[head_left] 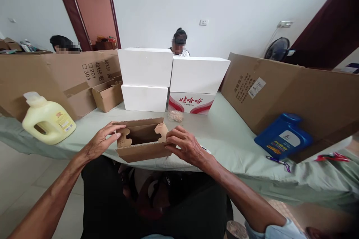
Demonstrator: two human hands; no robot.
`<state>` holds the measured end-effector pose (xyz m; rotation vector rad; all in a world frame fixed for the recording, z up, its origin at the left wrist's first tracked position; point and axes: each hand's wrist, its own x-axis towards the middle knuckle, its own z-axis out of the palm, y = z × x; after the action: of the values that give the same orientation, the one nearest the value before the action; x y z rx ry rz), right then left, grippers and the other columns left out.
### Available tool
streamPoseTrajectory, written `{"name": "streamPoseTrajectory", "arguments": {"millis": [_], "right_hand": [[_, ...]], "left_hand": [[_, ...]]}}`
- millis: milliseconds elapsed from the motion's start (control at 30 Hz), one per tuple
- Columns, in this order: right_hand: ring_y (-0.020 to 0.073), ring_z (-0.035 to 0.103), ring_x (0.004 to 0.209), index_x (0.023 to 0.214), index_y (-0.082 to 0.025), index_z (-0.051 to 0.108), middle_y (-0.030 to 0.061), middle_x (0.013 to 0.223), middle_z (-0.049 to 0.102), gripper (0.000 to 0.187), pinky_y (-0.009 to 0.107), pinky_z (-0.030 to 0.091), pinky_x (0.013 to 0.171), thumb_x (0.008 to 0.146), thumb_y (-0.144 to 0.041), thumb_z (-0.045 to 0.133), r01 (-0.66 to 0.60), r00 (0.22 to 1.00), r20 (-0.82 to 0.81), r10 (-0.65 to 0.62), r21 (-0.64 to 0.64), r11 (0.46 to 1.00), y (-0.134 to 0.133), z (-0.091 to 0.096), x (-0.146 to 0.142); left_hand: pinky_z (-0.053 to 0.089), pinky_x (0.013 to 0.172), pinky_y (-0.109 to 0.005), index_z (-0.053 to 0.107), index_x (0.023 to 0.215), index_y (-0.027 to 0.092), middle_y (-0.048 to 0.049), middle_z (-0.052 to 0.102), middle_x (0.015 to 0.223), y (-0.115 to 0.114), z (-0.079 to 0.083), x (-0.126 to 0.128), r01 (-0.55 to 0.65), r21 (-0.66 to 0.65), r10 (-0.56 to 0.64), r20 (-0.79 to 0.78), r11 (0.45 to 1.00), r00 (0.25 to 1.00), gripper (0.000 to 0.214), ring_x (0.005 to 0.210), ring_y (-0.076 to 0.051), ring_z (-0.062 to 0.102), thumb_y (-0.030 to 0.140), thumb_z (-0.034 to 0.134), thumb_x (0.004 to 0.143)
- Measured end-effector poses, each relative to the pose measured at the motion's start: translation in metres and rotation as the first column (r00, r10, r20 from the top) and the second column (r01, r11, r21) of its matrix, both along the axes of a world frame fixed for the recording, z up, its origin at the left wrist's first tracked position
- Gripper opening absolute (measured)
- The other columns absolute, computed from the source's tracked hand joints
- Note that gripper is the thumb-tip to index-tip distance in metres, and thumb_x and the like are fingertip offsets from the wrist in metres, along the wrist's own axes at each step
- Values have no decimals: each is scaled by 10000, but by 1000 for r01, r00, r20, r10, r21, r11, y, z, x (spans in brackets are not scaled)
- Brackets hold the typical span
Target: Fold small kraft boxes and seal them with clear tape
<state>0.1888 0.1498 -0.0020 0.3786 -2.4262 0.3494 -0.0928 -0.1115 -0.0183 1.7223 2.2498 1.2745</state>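
A small brown cardboard box lies open on the near edge of the table, its two notched side flaps folded inward. My left hand grips the box's left end, fingers curled over the left flap. My right hand holds the right end, fingertips pressed on the front wall and right flap. Both hands are closed on the box.
A pale yellow detergent jug lies at the left, a blue jug at the right. White foam boxes and a red-printed carton stand behind. Large cardboard sheets wall both sides. Two people sit beyond. The green tablecloth covers the table.
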Motion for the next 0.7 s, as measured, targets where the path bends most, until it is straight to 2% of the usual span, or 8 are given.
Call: {"name": "streamPoseTrajectory", "arguments": {"millis": [100, 200, 300, 367, 433, 500, 600, 700], "right_hand": [[223, 628, 965, 960, -238, 674, 77, 1139, 782, 130, 380, 525, 822, 1086, -212, 658, -62, 998, 31, 61, 31, 998, -10, 7, 4], [228, 648, 1060, 901, -234, 641, 78, 1224, 785, 190, 382, 529, 894, 1063, -136, 622, -137, 987, 96, 129, 80, 987, -14, 17, -1], [234, 628, 1008, 797, -243, 581, 65, 990, 770, 257, 383, 512, 907, 1014, -112, 621, -181, 969, 200, 144, 182, 967, -15, 24, -10], [235, 589, 926, 763, -254, 552, 31, 790, 675, 271, 384, 494, 897, 983, -131, 651, -189, 958, 259, 121, 258, 948, -16, 25, -15], [225, 528, 847, 752, -255, 542, 15, 749, 603, 275, 393, 479, 900, 976, -178, 682, -183, 958, 271, 93, 330, 926, -17, 24, -18], [220, 490, 839, 775, -244, 568, 34, 836, 603, 259, 401, 468, 898, 995, -249, 704, -156, 971, 226, 72, 378, 913, -16, 22, -17], [235, 509, 920, 897, -224, 643, 73, 981, 609, 189, 387, 464, 844, 1050, -325, 688, -67, 992, 125, 27, 324, 944, -8, 17, -11], [240, 540, 941, 1044, -234, 673, 77, 1027, 608, 183, 372, 473, 784, 1070, -414, 699, 33, 998, 54, -41, 145, 989, 7, 5, -2]], "left_hand": [[619, 1089, -470, 776, 1348, 273, -108, 744, 1353, 4, 5, 10, 18, -37, -20, -44, 999, 999, 454, 1275, -301, 714, 538, 605, 1022], [618, 1089, -492, 789, 1354, 297, -106, 747, 1353, 10, 11, 16, 46, -80, -55, -106, 996, 993, 437, 1219, -293, 736, 527, 613, 1027], [605, 1096, -516, 822, 1297, 295, -111, 751, 1333, 17, 14, 20, 63, -127, -82, -156, 990, 984, 413, 1192, -292, 742, 521, 595, 1035], [598, 1093, -508, 845, 1222, 288, -110, 750, 1301, 21, 15, 22, 77, -166, -106, -175, 983, 979, 399, 1217, -298, 726, 530, 591, 1031], [607, 1058, -478, 854, 1150, 291, -96, 746, 1245, 22, 17, 24, 94, -201, -130, -177, 975, 976, 374, 1181, -290, 723, 535, 603, 1019], [616, 1019, -446, 845, 1130, 293, -82, 735, 1213, 20, 21, 22, 110, -210, -147, -168, 971, 975, 345, 1115, -273, 724, 531, 630, 1003], [631, 986, -413, 811, 1202, 295, -76, 720, 1248, 12, 24, 10, 162, -208, -188, -108, 964, 976, 364, 1131, -273, 714, 529, 719, 940], [641, 999, -420, 736, 1315, 312, -76, 698, 1320, 2, 19, -11, 269, -187, -268, 33, 945, 963, 539, 1217, -292, 704, 492, 832, 816]]}}
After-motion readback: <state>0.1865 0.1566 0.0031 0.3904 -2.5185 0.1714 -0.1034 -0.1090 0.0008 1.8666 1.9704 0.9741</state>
